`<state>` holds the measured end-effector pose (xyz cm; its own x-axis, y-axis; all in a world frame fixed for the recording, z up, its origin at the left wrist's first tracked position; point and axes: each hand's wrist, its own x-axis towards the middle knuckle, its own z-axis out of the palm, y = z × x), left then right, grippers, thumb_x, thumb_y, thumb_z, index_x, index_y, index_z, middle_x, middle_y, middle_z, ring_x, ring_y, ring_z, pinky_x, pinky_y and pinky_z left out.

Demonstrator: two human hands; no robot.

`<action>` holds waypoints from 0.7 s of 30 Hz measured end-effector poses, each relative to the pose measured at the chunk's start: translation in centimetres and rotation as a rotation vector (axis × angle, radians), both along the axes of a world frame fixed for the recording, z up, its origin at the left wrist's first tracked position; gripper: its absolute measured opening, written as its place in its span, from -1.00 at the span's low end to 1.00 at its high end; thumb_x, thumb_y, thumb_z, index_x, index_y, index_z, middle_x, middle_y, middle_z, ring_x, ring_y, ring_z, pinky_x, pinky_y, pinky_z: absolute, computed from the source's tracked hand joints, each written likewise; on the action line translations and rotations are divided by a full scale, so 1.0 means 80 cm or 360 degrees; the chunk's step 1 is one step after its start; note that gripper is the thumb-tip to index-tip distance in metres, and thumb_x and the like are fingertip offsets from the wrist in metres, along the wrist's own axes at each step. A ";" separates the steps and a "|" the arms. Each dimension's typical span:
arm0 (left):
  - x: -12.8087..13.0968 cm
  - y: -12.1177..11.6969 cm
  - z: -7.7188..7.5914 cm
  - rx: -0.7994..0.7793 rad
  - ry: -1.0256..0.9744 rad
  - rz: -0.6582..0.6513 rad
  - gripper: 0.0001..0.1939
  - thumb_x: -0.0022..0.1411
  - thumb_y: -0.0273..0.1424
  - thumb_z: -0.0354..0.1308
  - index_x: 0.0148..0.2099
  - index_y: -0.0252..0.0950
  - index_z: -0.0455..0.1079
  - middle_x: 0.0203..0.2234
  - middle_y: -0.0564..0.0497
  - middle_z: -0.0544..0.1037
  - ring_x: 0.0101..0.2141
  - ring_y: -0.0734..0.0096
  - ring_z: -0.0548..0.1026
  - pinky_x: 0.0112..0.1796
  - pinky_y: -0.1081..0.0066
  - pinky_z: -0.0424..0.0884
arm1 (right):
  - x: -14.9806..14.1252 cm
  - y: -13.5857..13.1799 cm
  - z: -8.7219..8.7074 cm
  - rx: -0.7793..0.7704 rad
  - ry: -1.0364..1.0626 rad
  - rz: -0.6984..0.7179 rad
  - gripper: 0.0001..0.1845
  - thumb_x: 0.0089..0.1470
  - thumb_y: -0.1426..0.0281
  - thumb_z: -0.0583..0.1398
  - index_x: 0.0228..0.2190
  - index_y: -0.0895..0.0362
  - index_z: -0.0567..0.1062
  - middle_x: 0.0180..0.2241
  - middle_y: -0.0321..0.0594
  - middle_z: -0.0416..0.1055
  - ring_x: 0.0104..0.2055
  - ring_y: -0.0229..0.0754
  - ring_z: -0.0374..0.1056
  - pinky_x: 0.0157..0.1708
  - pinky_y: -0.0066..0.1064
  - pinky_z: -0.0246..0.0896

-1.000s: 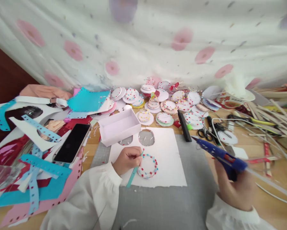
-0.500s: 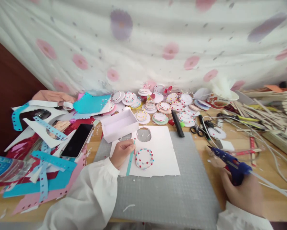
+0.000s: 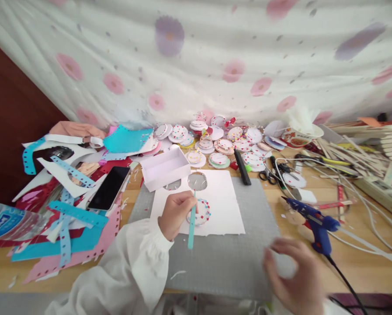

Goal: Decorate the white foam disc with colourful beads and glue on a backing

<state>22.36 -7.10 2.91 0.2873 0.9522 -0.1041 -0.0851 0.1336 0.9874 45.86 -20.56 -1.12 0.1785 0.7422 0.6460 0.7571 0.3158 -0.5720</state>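
L hand pinching teal stick over work, R hand free, glue gun set down.
L hand fingers closed on teal stick nr its top, small red piece at the tip; long end hangs clear, prob. for fine control. Beaded ring lies on white sheet, partly behind L hand; can't tell if stick touches it. Sheet's on grey mat, likely to spare the desk. R hand blurred, fingers curved open, nothing seen in them, nr glue gun, which lies nozzle twd mat, apparently for easy reach.
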 end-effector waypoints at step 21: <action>0.000 0.033 -0.009 0.0550 0.0531 0.0068 -0.68 0.27 -0.33 -0.02 -0.49 -0.31 0.38 -0.53 0.01 0.43 -0.44 0.42 0.35 -0.31 0.39 0.26 | -0.086 0.167 -0.009 0.0253 0.0994 0.0260 -0.90 0.07 0.51 0.18 -0.37 0.09 0.36 -0.42 -0.26 0.37 -0.37 -0.21 0.36 -0.37 -0.30 0.30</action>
<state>22.39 -4.46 2.17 0.2518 0.9575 0.1405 0.2457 -0.2037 0.9477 38.97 -7.23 -1.86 0.4483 0.6957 0.5613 0.2337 0.5148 -0.8248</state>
